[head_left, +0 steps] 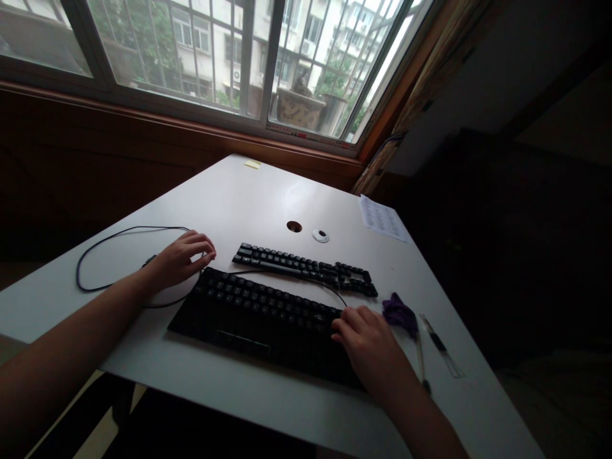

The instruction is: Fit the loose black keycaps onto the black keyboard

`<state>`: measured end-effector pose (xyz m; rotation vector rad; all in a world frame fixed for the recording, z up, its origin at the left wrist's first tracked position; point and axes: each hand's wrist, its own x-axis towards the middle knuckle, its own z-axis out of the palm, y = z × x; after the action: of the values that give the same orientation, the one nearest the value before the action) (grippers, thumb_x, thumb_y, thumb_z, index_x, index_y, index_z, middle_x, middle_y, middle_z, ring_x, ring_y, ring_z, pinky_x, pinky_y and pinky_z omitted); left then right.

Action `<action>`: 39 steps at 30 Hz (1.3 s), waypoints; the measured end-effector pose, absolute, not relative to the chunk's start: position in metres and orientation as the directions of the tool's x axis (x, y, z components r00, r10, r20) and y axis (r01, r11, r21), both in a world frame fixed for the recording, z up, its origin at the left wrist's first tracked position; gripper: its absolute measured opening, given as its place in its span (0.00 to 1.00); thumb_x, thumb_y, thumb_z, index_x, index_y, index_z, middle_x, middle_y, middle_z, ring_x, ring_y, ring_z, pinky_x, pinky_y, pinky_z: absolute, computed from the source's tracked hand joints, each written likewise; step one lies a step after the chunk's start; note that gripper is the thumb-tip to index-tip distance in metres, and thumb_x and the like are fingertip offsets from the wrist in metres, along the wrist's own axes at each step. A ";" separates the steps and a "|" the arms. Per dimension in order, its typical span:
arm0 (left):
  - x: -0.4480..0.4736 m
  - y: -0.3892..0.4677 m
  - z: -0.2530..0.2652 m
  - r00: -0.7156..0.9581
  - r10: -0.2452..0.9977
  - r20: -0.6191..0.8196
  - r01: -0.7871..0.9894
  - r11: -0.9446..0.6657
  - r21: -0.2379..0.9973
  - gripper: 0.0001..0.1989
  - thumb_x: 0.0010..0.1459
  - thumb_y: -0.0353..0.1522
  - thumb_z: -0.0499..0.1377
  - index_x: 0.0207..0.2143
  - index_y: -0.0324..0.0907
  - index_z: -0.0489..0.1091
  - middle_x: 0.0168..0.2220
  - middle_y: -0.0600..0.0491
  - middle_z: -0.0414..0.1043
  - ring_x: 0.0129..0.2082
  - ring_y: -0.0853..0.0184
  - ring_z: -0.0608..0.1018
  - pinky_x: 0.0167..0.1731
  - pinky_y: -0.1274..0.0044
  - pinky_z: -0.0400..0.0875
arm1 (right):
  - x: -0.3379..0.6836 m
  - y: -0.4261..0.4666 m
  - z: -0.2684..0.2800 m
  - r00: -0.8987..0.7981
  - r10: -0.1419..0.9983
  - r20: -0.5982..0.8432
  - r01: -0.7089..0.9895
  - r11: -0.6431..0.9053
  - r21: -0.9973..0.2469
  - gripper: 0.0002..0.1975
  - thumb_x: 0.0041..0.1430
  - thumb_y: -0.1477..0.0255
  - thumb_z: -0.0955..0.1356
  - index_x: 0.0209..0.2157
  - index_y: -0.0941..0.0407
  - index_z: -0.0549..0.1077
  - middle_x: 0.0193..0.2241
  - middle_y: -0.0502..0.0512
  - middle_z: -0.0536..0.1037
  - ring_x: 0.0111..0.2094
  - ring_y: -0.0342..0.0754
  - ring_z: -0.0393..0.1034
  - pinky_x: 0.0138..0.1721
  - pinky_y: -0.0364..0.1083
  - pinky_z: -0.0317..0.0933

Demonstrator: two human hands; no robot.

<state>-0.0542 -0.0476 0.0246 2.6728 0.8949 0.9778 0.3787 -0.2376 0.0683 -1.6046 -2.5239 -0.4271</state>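
Observation:
A black keyboard with a wide front rest lies tilted across the white table. At its far left corner is my left hand, its fingers bent and the thumb tip close against the fingertips. Anything held there is too small to see. My right hand rests over the keyboard's right end, fingers curled together at the keys; their tips are partly hidden. Just behind the keyboard, black keycaps are laid out in rows like a second keyboard, with gaps at the right. A thin black cable loops out on the left and runs between the two.
Right of my right hand lie a purple cloth, a thin stick-like brush and a wire-ended puller with a dark handle. Farther back are a round hole, its white cover and a paper sheet. A window stands beyond.

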 end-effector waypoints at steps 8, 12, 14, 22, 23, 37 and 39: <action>-0.052 -0.049 0.026 0.605 0.584 0.541 0.476 -0.810 0.342 0.09 0.70 0.34 0.57 0.37 0.43 0.74 0.38 0.50 0.77 0.40 0.62 0.74 0.45 0.70 0.68 | 0.374 -0.239 0.067 -0.422 0.868 0.260 0.906 0.394 0.155 0.08 0.59 0.80 0.74 0.29 0.54 0.75 0.33 0.53 0.77 0.38 0.53 0.70 0.39 0.52 0.64; -0.053 -0.048 0.025 0.603 0.593 0.534 0.480 -0.804 0.351 0.09 0.70 0.35 0.57 0.37 0.44 0.74 0.38 0.50 0.77 0.40 0.62 0.74 0.45 0.69 0.68 | 0.380 -0.243 0.060 -0.415 0.853 0.317 0.908 0.410 0.087 0.09 0.67 0.77 0.68 0.31 0.55 0.76 0.31 0.55 0.76 0.35 0.51 0.70 0.37 0.50 0.66; -0.053 -0.048 0.026 0.603 0.599 0.527 0.484 -0.800 0.355 0.09 0.70 0.36 0.57 0.37 0.44 0.75 0.38 0.50 0.77 0.40 0.61 0.75 0.45 0.69 0.68 | 0.382 -0.246 0.057 -0.383 0.852 0.358 0.916 0.399 0.030 0.12 0.70 0.75 0.66 0.32 0.55 0.77 0.31 0.55 0.76 0.34 0.50 0.70 0.36 0.49 0.67; -0.052 -0.047 0.024 0.600 0.598 0.531 0.486 -0.800 0.352 0.11 0.70 0.36 0.57 0.36 0.44 0.74 0.37 0.50 0.77 0.39 0.62 0.75 0.44 0.69 0.68 | 0.388 -0.253 0.047 -0.302 0.882 0.362 0.935 0.348 -0.067 0.09 0.70 0.73 0.67 0.43 0.55 0.80 0.34 0.56 0.78 0.36 0.51 0.73 0.38 0.50 0.69; -0.053 -0.047 0.024 0.604 0.598 0.527 0.487 -0.800 0.350 0.11 0.70 0.36 0.56 0.36 0.44 0.74 0.37 0.50 0.77 0.39 0.62 0.75 0.44 0.69 0.68 | 0.390 -0.253 0.047 -0.299 0.884 0.359 0.936 0.345 -0.069 0.09 0.69 0.73 0.67 0.45 0.55 0.80 0.34 0.56 0.78 0.37 0.51 0.73 0.39 0.51 0.69; -0.053 -0.047 0.024 0.600 0.601 0.528 0.492 -0.798 0.350 0.11 0.70 0.37 0.56 0.35 0.44 0.75 0.37 0.50 0.77 0.40 0.61 0.75 0.45 0.69 0.68 | 0.389 -0.271 0.056 -0.233 0.861 0.451 0.889 0.377 -0.260 0.09 0.70 0.71 0.65 0.46 0.51 0.76 0.38 0.54 0.84 0.37 0.49 0.81 0.40 0.47 0.76; -0.053 -0.047 0.024 0.595 0.605 0.530 0.493 -0.795 0.354 0.11 0.70 0.37 0.57 0.35 0.44 0.75 0.37 0.50 0.77 0.40 0.61 0.75 0.45 0.69 0.68 | 0.387 -0.272 0.056 -0.220 0.874 0.432 0.889 0.362 -0.280 0.10 0.71 0.70 0.65 0.48 0.51 0.76 0.39 0.54 0.85 0.38 0.49 0.82 0.40 0.47 0.77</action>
<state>-0.0528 -0.0470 0.0242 2.6503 0.9202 0.9770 0.3869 -0.2723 0.0564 -1.5236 -2.1082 -0.0373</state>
